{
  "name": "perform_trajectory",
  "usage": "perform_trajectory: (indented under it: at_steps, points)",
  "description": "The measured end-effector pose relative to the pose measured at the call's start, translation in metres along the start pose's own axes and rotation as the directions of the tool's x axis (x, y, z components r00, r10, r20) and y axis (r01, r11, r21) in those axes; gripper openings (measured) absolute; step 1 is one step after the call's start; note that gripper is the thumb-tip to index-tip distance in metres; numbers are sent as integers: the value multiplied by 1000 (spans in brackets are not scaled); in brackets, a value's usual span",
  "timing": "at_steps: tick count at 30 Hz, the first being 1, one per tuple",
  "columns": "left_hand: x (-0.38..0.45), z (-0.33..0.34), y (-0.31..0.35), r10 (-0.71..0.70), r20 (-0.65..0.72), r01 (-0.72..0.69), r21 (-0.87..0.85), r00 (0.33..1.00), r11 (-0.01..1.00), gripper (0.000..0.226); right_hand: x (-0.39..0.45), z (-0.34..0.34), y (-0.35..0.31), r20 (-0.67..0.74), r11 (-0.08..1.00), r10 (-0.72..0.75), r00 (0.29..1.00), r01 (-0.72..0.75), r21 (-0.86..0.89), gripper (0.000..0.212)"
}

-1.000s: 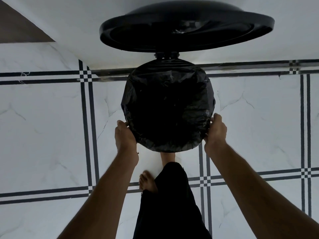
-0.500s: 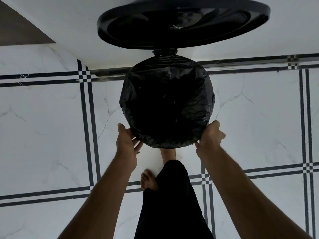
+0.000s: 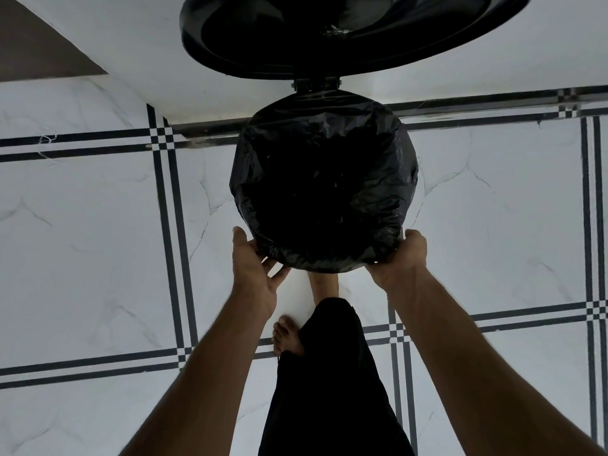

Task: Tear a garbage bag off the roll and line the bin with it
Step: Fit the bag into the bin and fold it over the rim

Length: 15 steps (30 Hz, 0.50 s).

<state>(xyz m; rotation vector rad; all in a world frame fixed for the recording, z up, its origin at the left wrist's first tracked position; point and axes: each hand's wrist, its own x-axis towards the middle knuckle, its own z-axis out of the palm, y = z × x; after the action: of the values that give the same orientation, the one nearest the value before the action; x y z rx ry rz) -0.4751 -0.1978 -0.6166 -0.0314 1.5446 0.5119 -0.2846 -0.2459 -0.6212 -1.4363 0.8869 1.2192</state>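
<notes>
A round bin stands on the tiled floor, its black lid [image 3: 329,44] hinged up at the far side. A black garbage bag [image 3: 322,179] lines the bin and is folded over the rim all round, hiding the bin's wall. My left hand [image 3: 255,268] is at the near-left rim, fingers spread against the underside of the bag's overhang. My right hand [image 3: 403,258] is curled around the bag's edge at the near-right rim. No roll is in view.
The floor [image 3: 82,241] is white marble-look tile with dark double lines. A white wall base [image 3: 164,60] runs behind the bin. My bare foot [image 3: 324,286] is just under the bin's near edge, the other foot [image 3: 286,334] and a black trouser leg [image 3: 329,373] closer.
Both hands have slid from the sides of the rim toward its near edge. The left hand's fingers have opened out under the overhang. The view has moved closer to the bin.
</notes>
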Motion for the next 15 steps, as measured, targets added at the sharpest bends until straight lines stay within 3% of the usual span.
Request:
perform_trajectory:
  at_steps: [4,8,12,15]
  points:
    - [0,-2,0,-2,17,3,-18,1000,1000,52,10,-6,-4,44,998,-44,998,43,39,47]
    - [1,-1,-1,33,19,-34,33,999,999,52,14,-7,-10,49,992,-117,992,119,-36,40]
    - [4,-1,1,73,-42,-66,145,996,987,54,17,-7,-21,-119,987,-158,980,159,-1,60]
    - [8,-2,5,98,-97,-78,186,991,979,49,13,-2,-32,-97,980,-200,975,198,-25,42]
